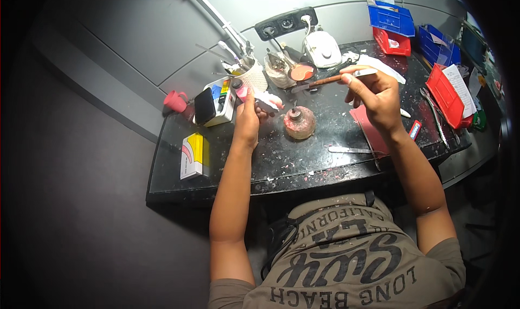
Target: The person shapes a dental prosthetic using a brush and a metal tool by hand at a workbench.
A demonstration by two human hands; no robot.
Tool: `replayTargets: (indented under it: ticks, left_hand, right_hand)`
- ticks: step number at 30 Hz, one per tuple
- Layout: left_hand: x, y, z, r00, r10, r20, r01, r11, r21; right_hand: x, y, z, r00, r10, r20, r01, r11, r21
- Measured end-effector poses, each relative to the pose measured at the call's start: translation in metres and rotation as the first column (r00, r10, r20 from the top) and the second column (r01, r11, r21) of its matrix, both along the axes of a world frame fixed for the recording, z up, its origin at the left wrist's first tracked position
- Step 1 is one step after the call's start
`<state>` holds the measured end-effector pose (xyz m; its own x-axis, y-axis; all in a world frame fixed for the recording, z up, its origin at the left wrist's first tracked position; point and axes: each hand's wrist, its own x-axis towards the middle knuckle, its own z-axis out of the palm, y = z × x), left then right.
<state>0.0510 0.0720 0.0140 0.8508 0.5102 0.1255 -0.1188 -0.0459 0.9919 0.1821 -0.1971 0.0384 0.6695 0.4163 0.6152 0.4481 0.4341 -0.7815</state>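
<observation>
My left hand (248, 123) is closed round a white and pink piece (266, 98) that looks like a plaster dental model with pink wax. It is raised over the middle of the bench. In my right hand (378, 96) a wax knife (328, 81) with a brown wooden handle is gripped. Its metal blade points left toward the piece, with a gap between them. Below and between the hands stands a round, wax-smeared glass spirit burner (299, 126). Whether it burns I cannot tell. Pink wax sheets (368, 127) lie beneath my right hand.
A black phone (205, 107) leans on a white organizer (226, 105), near a pink mug (175, 101). A yellow-white box (193, 156) stands front left. A metal spatula (349, 149) lies near the front edge. Pliers (435, 116) and a red bin (448, 96) are at right.
</observation>
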Motion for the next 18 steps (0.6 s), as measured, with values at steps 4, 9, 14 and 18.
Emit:
replayTargets:
  ticks: [4, 9, 14, 18]
  left_hand:
    - [0.010, 0.003, -0.005, 0.991, 0.049, 0.122, -0.066, 0.988, 0.137]
    - [0.020, -0.012, 0.002, 0.972, 0.046, 0.232, -0.115, 0.948, 0.296]
    - [0.020, -0.013, 0.005, 0.988, 0.041, 0.150, -0.109, 0.868, 0.484]
    - [0.019, -0.015, 0.004, 0.986, 0.005, 0.165, -0.082, 0.882, 0.464]
  right_hand:
    - [0.000, -0.002, 0.001, 0.999, -0.011, -0.035, 0.011, 1.000, 0.006]
    - [-0.001, -0.005, 0.004, 0.999, -0.013, -0.053, 0.015, 0.999, 0.032]
    - [-0.002, -0.006, 0.006, 0.998, -0.012, -0.064, 0.014, 0.999, 0.039]
    - [-0.002, -0.004, 0.005, 0.998, -0.012, -0.060, 0.015, 0.998, 0.059]
